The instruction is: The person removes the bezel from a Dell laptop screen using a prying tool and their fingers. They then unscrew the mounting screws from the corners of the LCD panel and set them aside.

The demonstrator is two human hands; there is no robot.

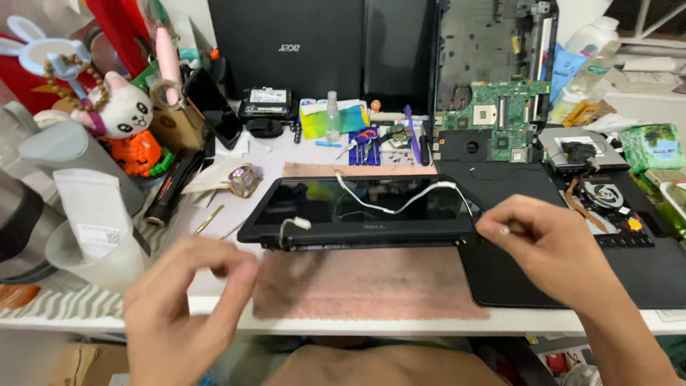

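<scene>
A detached black laptop screen panel (pixel 357 211) lies flat on a pinkish mat (pixel 371 286), with a white cable (pixel 400 204) looping across its glass. My right hand (pixel 550 250) is at the panel's right front corner, its fingertips pinched on a small silvery piece that looks like a screw (pixel 504 230). My left hand (pixel 182 307) hovers blurred over the table's front left, its fingers curled with nothing visible in them. It is a little way from the panel's left corner.
A black laptop base (pixel 572 279) lies under my right hand, with a fan (pixel 604 194) and a green motherboard (pixel 496 121) behind it. Two laptop lids (pixel 321 50) stand at the back. Tools, a spray bottle (pixel 333 114), a plush toy (pixel 125 111) and grey cups (pixel 86 207) crowd the left.
</scene>
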